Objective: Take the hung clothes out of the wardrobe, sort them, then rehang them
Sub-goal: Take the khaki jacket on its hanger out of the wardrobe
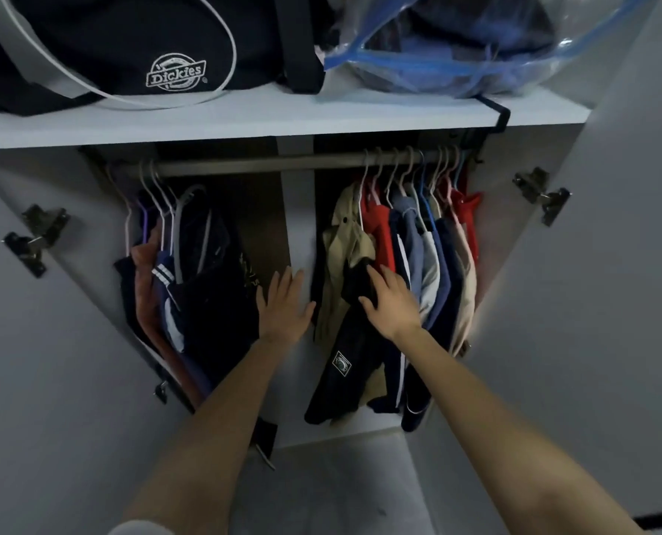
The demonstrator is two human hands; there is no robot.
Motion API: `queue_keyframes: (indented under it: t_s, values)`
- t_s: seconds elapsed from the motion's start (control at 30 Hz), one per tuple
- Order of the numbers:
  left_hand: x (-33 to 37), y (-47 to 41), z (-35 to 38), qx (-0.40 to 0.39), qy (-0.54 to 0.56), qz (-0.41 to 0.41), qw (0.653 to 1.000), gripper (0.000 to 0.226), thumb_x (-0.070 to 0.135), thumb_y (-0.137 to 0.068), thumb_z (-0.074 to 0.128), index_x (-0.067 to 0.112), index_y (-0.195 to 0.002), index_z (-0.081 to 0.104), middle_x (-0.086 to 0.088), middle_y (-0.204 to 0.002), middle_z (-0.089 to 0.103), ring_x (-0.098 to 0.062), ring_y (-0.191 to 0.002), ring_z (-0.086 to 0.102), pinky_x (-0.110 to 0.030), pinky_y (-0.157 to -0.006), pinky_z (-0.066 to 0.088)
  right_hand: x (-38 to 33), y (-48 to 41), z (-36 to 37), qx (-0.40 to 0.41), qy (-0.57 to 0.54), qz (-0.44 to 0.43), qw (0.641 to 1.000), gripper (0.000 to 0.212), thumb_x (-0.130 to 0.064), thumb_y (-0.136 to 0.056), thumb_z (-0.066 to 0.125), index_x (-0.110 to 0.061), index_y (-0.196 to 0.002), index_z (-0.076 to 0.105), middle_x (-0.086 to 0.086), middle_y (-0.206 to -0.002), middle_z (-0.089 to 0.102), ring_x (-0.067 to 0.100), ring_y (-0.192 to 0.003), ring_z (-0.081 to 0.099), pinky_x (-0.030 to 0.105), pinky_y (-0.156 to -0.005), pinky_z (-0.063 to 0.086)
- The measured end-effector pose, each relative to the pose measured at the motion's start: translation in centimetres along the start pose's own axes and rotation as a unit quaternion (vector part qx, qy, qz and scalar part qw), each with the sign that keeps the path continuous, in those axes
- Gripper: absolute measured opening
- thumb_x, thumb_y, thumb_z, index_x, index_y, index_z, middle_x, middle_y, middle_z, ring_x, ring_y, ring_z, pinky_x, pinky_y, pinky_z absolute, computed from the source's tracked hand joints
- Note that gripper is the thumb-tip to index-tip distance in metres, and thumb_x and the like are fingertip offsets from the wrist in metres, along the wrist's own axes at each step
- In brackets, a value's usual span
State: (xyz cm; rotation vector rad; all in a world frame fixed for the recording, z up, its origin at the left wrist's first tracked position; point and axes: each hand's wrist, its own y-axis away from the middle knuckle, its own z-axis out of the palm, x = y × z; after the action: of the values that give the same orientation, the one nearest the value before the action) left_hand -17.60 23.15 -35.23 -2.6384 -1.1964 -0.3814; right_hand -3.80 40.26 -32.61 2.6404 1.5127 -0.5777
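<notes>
Dark clothes (206,295) hang left on wardrobe rail (275,164), red-blue-beige clothes (422,249) right, gap between.

matte white shelf (244,121), dull metal rail (264,164), soft cloth clothes (418,256), crinkly glossy plastic bag (476,52)

Khaki jacket (339,241); red shirt (380,233); navy top (162,281) w/ white stripes; black bag (128,40).

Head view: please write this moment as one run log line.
clothes: hang on rail | left hand: open, in gap between clothes groups | right hand: open, touches dark garment
</notes>
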Motion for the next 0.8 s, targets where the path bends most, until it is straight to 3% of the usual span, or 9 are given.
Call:
queue_keyframes:
  t_s: [0.17,0.3,0.4,0.53,0.7,0.8]
  values:
    - [-1.6,-2.8,-0.1,0.011,0.022,-0.02,1.0,0.07,0.048,-0.102,0.039,0.029,-0.158,0.003,0.0,-0.166,0.002,-0.021,-0.153,-0.003,-0.051,-0.121,-0.004,-0.8,-4.5,0.2,0.049,-0.035,-0.027,0.998,0.057,-0.026,-0.097,0.055,-0.012,-0.149,0.035,0.013,-0.151,0.037,0.033,-0.133,0.038,0.044,-0.1,0.045]
    - [-2.3,-5.1,-0.4,0.019,0.055,-0.017,0.998,0.07,0.045,-0.101,0.042,0.029,-0.158,0.004,0.001,-0.166,0.004,-0.021,-0.153,-0.002,-0.053,-0.121,-0.003,-1.3,-7.8,0.2,0.071,-0.085,-0.017,0.994,0.06,-0.021,-0.096,0.057,-0.011,-0.15,0.033,0.012,-0.152,0.036,0.032,-0.137,0.036,0.044,-0.106,0.042]
    - [-2.7,-7.2,-0.8,0.016,0.096,-0.03,0.995,0.069,0.043,-0.102,0.043,0.029,-0.158,0.005,0.0,-0.166,0.005,-0.021,-0.152,0.0,-0.051,-0.12,-0.003,-1.6,-9.9,0.3,0.04,-0.074,0.016,0.996,0.068,-0.02,-0.095,0.058,-0.009,-0.153,0.024,0.015,-0.154,0.031,0.035,-0.139,0.034,0.043,-0.108,0.038]
    - [-3.5,-9.8,-1.3,0.007,0.101,-0.004,0.995,0.066,0.043,-0.102,0.043,0.03,-0.158,0.009,-0.001,-0.166,0.006,-0.022,-0.152,0.0,-0.052,-0.12,-0.004,-2.2,-11.6,0.9,-0.029,-0.032,0.1,0.994,0.071,-0.02,-0.099,0.05,-0.002,-0.154,0.009,0.021,-0.147,0.038,0.041,-0.126,0.047,0.042,-0.094,0.043]
    - [-4.4,-12.0,-1.4,0.001,0.126,0.031,0.992,0.061,0.039,-0.103,0.045,0.028,-0.157,0.019,0.001,-0.165,0.015,-0.02,-0.152,0.007,-0.052,-0.12,0.001,-2.5,-12.7,3.1,0.001,-0.035,0.158,0.987,0.036,-0.008,-0.098,0.043,0.002,-0.132,0.035,0.023,-0.126,0.057,0.04,-0.108,0.06,0.037,-0.073,0.041]
    - [-5.1,-12.7,-1.7,-0.004,0.171,0.06,0.983,0.057,0.032,-0.102,0.049,0.023,-0.154,0.029,-0.002,-0.16,0.029,-0.022,-0.148,0.026,-0.046,-0.119,0.02,-3.1,-13.3,3.0,0.027,-0.048,0.178,0.982,0.021,-0.004,-0.097,0.04,-0.001,-0.118,0.043,0.022,-0.115,0.06,0.042,-0.101,0.061,0.037,-0.07,0.037]
